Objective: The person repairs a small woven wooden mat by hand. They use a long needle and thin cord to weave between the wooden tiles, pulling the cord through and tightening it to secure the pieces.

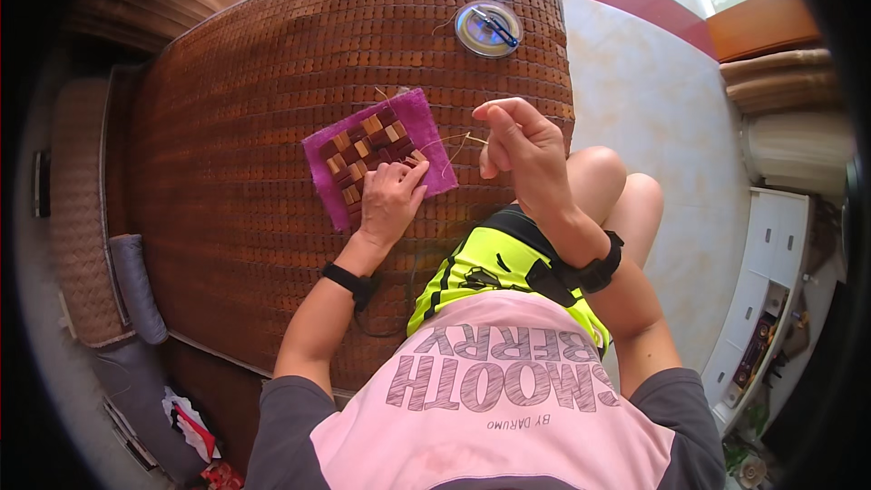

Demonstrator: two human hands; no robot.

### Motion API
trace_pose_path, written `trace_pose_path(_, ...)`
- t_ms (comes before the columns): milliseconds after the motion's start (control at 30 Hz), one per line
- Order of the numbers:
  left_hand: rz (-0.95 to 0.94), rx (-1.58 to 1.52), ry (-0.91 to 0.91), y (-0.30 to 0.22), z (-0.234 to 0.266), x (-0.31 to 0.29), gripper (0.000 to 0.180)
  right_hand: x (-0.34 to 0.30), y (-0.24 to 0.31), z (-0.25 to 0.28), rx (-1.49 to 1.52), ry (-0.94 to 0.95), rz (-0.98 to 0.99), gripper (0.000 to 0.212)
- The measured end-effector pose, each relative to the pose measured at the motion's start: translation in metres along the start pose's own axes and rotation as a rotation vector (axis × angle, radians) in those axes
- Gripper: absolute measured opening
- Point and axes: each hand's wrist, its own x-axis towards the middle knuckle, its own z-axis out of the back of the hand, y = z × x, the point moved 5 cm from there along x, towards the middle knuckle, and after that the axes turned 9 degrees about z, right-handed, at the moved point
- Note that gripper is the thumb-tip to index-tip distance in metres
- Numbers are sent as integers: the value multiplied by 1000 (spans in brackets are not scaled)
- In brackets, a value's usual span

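At far left, a rolled grey-blue cushion lies along the edge of the brown tiled mat. Near the middle of that mat is the purple cloth, a rectangle lying flat. Its long axis slants from lower left to upper right, so the right end points away from the person. Dark red and tan checked blocks cover much of it, their rows following the same slant.

The left hand rests palm down across the cloth's near right part, fingers pointing away and to the right; its grip is loosely bent, and whether it pinches anything I cannot tell. From beside those fingertips a yellow thread runs rightward, looping, past the cloth's edge. Further off, a round dish holds a dark blue tool. The raised right hand has its grip drawn closed, the thread running into its curled fingers. At far right stands a white cabinet.
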Motion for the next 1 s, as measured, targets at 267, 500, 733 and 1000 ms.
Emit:
trace_pose_path(267,432,-374,-66,13,-8,2,19,6,-12,-2,71,47,-63,21)
trace_pose_path(500,652,-446,121,32,-27,21,34,2,-24,-10,71,94,-116,22)
trace_pose_path(733,478,-126,109,19,-1,-2,23,7,-22,7,44,40,-143,19)
trace_pose_path(1000,-201,224,-111,20,-4,-17,40,17,10,21,65,-20,-23,20)
